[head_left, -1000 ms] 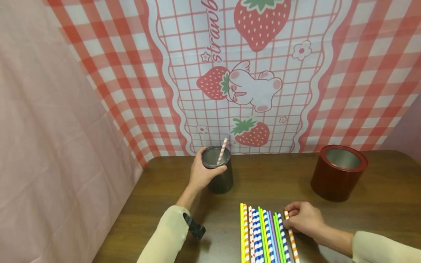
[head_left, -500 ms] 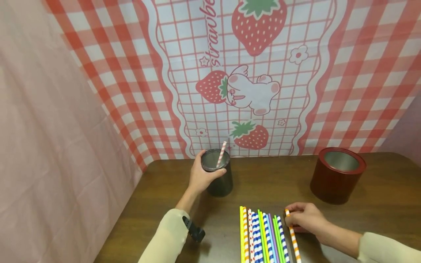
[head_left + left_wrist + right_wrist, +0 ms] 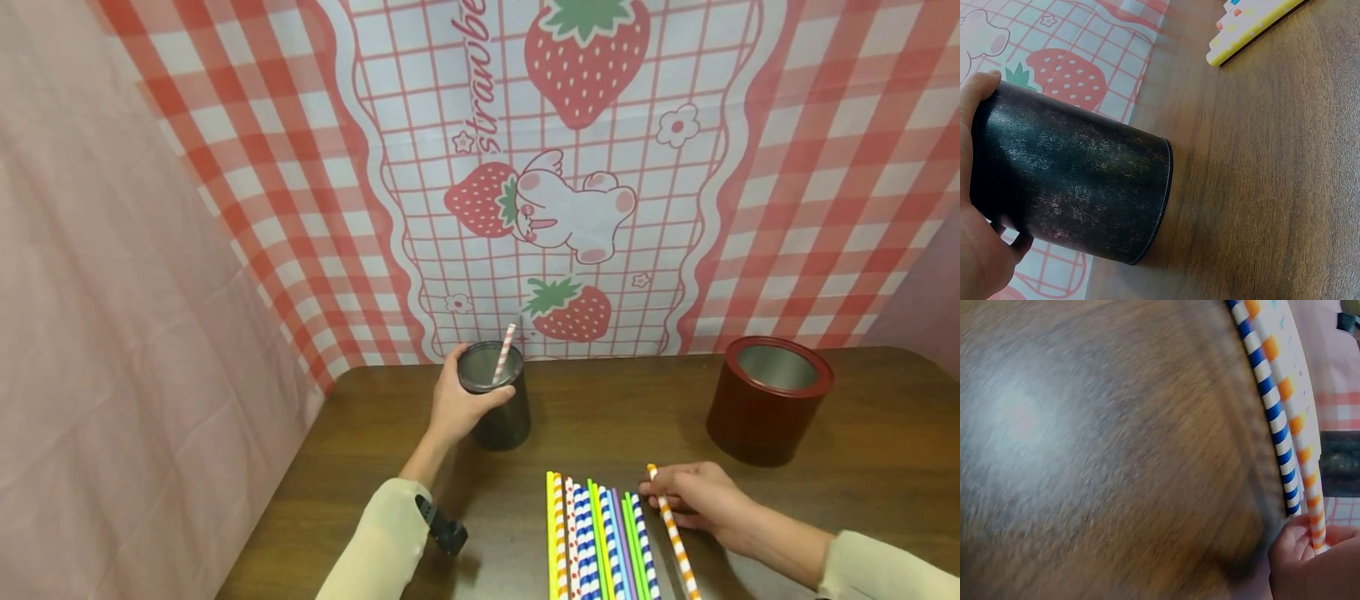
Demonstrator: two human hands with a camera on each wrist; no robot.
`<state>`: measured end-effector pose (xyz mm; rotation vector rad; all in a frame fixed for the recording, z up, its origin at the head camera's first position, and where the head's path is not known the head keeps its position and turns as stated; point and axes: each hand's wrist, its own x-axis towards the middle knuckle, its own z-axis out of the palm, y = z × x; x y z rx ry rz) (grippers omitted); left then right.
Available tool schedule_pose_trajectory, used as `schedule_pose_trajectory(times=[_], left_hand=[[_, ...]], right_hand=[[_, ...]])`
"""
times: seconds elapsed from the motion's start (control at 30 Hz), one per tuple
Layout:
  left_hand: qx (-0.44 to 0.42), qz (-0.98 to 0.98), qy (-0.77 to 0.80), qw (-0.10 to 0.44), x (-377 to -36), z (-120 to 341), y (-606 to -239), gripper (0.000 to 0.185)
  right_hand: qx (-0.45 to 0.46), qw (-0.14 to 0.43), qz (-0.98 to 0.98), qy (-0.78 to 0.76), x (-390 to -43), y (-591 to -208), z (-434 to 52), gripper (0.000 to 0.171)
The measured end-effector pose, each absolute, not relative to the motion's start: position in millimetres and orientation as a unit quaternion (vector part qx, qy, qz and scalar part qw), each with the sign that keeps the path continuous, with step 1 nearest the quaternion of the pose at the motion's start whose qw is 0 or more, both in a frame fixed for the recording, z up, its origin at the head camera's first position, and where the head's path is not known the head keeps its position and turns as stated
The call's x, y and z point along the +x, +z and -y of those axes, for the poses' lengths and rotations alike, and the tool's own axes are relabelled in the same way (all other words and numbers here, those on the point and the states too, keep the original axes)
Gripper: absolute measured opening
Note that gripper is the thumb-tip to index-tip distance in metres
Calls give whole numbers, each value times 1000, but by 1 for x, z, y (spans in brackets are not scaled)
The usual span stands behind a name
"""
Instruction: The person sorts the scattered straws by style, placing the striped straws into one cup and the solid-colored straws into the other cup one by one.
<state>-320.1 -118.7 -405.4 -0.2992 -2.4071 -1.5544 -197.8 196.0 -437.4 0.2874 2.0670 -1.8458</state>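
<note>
Left hand: the left hand (image 3: 459, 402) grasps, near its rim, a dark grey, metal-looking cylindrical canister (image 3: 504, 421), upright on the brown wood-grain tabletop (image 3: 360, 450).
Canister contents: one slender pink-and-white striped straw (image 3: 505, 350), leaning, its upper end above the rim.
Canister handling: a firm, level hold should suffice; keeping the thumb outside the mouth would leave it unobstructed.
Right hand: the right hand (image 3: 705, 504) pinches, near its far end, a slender orange-and-white striped straw (image 3: 677, 542).
Orange straw, position: right of the row, apart from it in the head view; near end out of frame, so contact with the tabletop cannot be told.
Orange straw, handling: probably light and easily dented; best pinched gently and raised clear before any sideways travel.
Straw row: assorted bright striped, dotted and plain straws (image 3: 585, 533), side by side; nearest the right hand, a blue-and-white striped one (image 3: 644, 533).
Row risk: a low knuckle or trailing straw end could roll these out of line.
Red can: a squat dark-red cylindrical can with shiny interior (image 3: 761, 425), upright beyond the right hand; wrist best kept clear of it.
</note>
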Motion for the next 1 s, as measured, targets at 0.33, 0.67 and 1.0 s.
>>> schedule_pose_trajectory(times=[0.33,0.67,1.0], left_hand=[[-105,828,-534,134,-321,118,-406,99],[-99,831,-532,132,-320,120,-405,100],[-91,832,-531,133,-320,118,-405,101]], right_hand=[[96,212,-669,-706,-199,-434,-198,41],[26,241,-573,-783,-214,-404,-181,17],[-3,222,-506,-834,-239,-345,-143,20]])
